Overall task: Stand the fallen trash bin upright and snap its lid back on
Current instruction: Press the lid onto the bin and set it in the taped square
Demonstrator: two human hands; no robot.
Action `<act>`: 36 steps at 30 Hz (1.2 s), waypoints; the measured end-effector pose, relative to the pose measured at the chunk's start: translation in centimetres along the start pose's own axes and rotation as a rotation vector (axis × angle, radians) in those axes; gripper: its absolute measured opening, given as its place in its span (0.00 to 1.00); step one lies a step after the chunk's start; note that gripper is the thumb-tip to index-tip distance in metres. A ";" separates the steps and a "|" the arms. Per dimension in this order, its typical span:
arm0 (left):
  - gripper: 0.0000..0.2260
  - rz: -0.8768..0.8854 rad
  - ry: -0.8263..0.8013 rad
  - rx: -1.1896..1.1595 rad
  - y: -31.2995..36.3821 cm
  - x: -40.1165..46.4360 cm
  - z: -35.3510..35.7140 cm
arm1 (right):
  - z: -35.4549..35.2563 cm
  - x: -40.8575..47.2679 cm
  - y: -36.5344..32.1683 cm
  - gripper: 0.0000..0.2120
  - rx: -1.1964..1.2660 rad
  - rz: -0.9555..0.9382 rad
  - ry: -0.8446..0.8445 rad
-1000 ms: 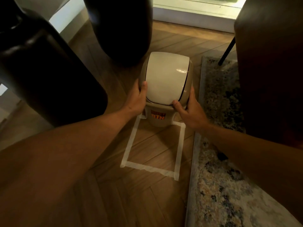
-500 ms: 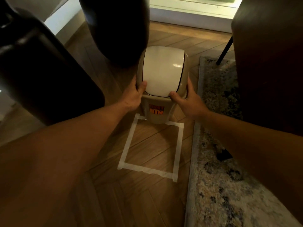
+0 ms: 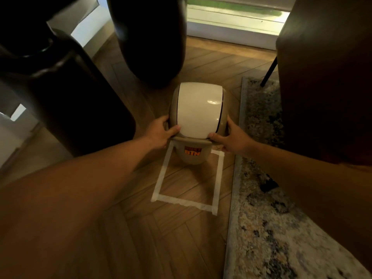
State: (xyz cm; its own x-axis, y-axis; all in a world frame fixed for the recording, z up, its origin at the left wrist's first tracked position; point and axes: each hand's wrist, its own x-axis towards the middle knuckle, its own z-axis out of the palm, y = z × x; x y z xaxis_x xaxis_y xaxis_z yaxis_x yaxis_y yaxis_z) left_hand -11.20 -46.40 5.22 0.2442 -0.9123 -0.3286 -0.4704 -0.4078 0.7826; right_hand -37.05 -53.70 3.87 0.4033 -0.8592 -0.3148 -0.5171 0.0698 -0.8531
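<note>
Bin (image 3: pixel 193 156) is seen upright at the far edge of the taped square (image 3: pixel 186 178), just left of the rug (image 3: pixel 261 198). Left hand (image 3: pixel 159 132) is wrapped around the left of the lid (image 3: pixel 198 110), fingers closed on its rim; right hand (image 3: pixel 231 139) is clasped likewise opposite. Righting appears done; whether the lid is snapped fully home cannot be told.

herringbone wood floor (image 3: pixel 181 238), patterned rug (image 3: pixel 261 228) (right), bright window (image 3: pixel 231 15)
</note>
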 end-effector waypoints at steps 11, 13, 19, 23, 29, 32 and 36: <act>0.29 -0.061 0.048 0.029 -2.0 -6.4 1.5 | 1.6 -5.8 0.7 0.46 -0.059 0.025 -0.042; 0.30 -0.081 0.037 0.007 -2.3 -7.2 1.5 | 2.0 -6.6 0.8 0.47 -0.050 0.040 -0.044; 0.32 -0.113 0.021 -0.005 -3.1 -9.3 1.6 | 2.9 -8.9 1.5 0.48 -0.035 0.016 -0.036; 0.30 -0.124 0.006 -0.009 -3.1 -10.2 1.8 | 3.6 -10.1 2.0 0.47 -0.038 0.027 -0.014; 0.29 -0.134 0.004 0.008 -2.0 -11.0 1.7 | 4.6 -11.4 0.9 0.52 -0.037 0.062 0.028; 0.29 -0.134 -0.004 0.007 -1.9 -11.0 1.6 | 4.6 -11.1 0.9 0.55 -0.035 0.065 0.022; 0.29 -0.100 -0.001 -0.002 -2.2 -10.7 1.4 | 4.7 -11.5 0.4 0.50 -0.021 0.053 0.024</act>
State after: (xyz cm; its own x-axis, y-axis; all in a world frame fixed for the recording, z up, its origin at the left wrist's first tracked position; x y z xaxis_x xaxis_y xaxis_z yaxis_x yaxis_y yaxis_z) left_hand -13.97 -35.75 6.29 0.2892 -0.8670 -0.4058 -0.4419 -0.4969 0.7468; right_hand -38.38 -41.41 5.24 0.3570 -0.8666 -0.3487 -0.5530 0.1048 -0.8266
